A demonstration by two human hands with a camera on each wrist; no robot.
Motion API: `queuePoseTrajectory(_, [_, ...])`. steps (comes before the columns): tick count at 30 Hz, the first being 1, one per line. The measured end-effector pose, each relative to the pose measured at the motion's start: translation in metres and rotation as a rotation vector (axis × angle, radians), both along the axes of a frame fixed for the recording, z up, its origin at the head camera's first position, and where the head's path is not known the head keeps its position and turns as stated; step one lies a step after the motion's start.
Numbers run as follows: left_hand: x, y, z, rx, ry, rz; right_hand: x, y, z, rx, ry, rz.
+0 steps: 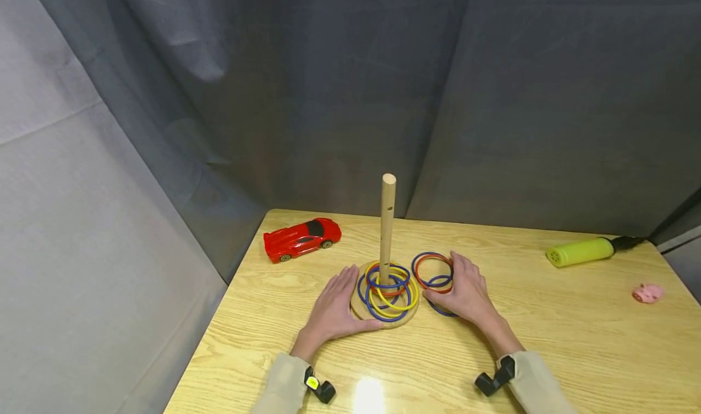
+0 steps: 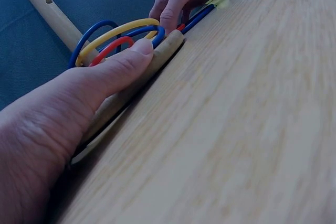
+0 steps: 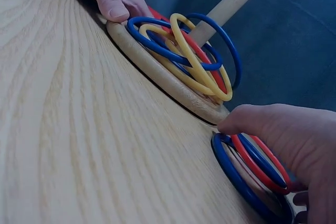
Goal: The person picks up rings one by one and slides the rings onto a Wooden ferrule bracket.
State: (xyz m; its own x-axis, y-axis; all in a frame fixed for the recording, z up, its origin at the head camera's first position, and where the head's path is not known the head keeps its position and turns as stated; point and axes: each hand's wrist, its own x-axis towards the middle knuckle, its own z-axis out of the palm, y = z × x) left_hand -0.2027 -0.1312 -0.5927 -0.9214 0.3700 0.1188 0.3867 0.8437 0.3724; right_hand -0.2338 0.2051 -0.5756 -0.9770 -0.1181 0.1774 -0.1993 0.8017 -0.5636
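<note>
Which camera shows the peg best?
The head view: it shows the peg upright, from its top down to the rings around its foot. Both wrist views show it slanted, rings in front of its lower part; the right one crops its top.

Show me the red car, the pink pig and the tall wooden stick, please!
Red car (image 1: 302, 240): head view, on the middle of its side.
Pink pig (image 1: 648, 293): head view, near its middle.
Wooden stick (image 1: 387, 226): head view, halfway up.

passage: bare tabletop (image 1: 504, 268) between loose rings (image 1: 438, 276) and green cylinder (image 1: 582, 252) | obstacles: upright peg (image 1: 387, 228), red car (image 1: 302, 238)
</note>
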Motion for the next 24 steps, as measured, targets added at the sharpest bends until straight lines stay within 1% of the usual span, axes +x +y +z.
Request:
queuePoseTrajectory(8, [-0.0001,0.0011,-0.0004,-0.006,-0.008,0.004,-0.0047,-0.0024,-0.0054,0.038,0.015,-0.014])
queuePoseTrajectory(15, [0.0005,0.0011,0.0002,0.0,-0.008,0.008,-0.0052,-0.0048,-0.005,0.053,0.037,-0.03])
queuePoseTrajectory(24, [0.0001,0.0012,0.0003,-0.003,-0.01,0.007,-0.0051,-0.0033,-0.0053,0.043,0.056,-0.052])
